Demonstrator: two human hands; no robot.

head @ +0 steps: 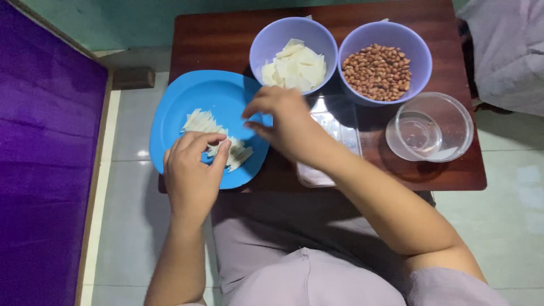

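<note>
A round blue plate (pixel 195 96) lies at the left of a small dark wooden table (pixel 226 34). On it is a row of thin pale wrapper pieces (pixel 204 122). My left hand (pixel 192 170) rests on the near end of that row, fingers curled and pressing the pieces. My right hand (pixel 286 122) hovers over the plate's right edge with fingers spread, thumb and forefinger apart, holding nothing that I can see. Behind it stands a lilac bowl (pixel 272 35) with more pale wrapper pieces (pixel 294 67).
A second lilac bowl (pixel 416 48) holds brown peanuts (pixel 378 72). A clear plastic container (pixel 453 116) with a little water stands at the right. A clear flat tray (pixel 334 127) lies under my right wrist. A purple panel (pixel 45 158) is at the left, tiled floor below.
</note>
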